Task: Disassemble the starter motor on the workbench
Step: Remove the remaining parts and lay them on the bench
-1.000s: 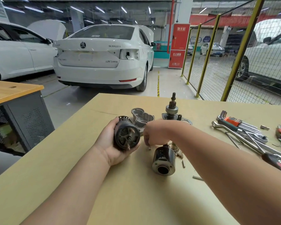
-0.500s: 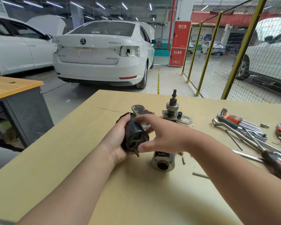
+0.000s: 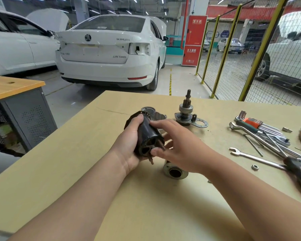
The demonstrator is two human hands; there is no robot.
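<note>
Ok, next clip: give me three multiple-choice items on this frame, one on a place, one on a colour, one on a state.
1. Where is the pinion shaft assembly?
A. Lying flat at the near edge
B. Standing upright on the workbench, beyond the right hand
C. On the floor

2. What colour is the holder of the hex key set?
A. Blue
B. Yellow
C. Orange

3. What is the state of the dark motor housing?
A. Gripped off the bench by the left hand, with the right hand on it too
B. Lying untouched
C. Bolted to the shaft

Answers: 1 B, its shaft points up behind the hands; 2 C, the clip round the keys is orange; 3 A, both hands are on it, above the bench.
</note>
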